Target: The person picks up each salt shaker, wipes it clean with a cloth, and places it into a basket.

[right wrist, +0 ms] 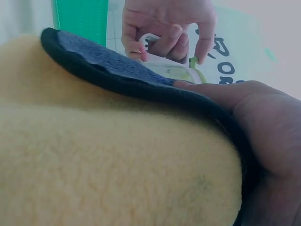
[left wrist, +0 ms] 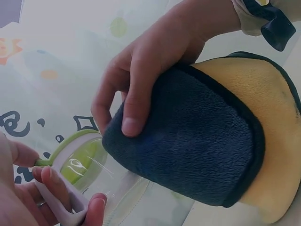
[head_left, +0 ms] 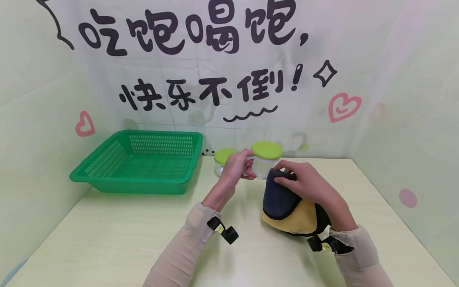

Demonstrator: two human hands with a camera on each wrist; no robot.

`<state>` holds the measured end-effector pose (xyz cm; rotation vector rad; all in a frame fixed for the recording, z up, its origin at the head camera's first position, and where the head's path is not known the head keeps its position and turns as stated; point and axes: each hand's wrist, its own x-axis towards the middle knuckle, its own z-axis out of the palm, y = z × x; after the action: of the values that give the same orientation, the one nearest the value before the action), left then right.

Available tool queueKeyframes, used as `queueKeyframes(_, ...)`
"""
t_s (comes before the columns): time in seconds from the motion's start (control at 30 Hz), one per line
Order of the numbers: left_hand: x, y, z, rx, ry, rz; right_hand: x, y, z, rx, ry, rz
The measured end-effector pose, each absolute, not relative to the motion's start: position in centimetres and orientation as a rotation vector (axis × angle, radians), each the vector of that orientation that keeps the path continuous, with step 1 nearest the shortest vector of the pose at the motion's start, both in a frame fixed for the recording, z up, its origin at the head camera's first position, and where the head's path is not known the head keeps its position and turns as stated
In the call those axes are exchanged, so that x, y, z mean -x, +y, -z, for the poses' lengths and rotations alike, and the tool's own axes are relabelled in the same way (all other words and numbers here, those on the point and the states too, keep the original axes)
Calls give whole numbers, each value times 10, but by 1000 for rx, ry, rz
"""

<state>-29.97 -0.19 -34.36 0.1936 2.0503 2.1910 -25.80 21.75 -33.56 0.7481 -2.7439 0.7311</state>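
In the head view my left hand [head_left: 236, 165] grips the handle of a clear container [head_left: 262, 168] with a green lid [head_left: 267, 150]. The left wrist view shows fingers curled round the pale handle [left wrist: 70, 209], and another fingertip right at the lid's rim. My right hand [head_left: 306, 181] pinches a folded cleaning cloth [head_left: 281, 197], navy on one side and yellow on the other, with black edging. Thumb and fingers hold its upper navy part, beside the container. The yellow part [right wrist: 117, 150] hangs below and fills much of the right wrist view.
Behind the left hand stands another green-lidded clear container [head_left: 223, 156], partly hidden. A green plastic basket [head_left: 143, 187] with slotted sides sits at the back left of the pale table [head_left: 118, 239]. Printed sheets [head_left: 215, 119] wall in the back and sides.
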Motion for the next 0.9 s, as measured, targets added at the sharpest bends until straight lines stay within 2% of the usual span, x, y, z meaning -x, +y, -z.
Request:
queueKeyframes(0.23,302,-4,345,-167,2074,-2188,259,217,336,-794,-2833,-695)
queueKeyframes(0.63,304,-3,344,-166,2070,-2192,258,216,334,-702,-2558,-736)
queueKeyframes(0.9,303,-5,342,-155,2041,-2209,258,218,337,-743,-2705,-731)
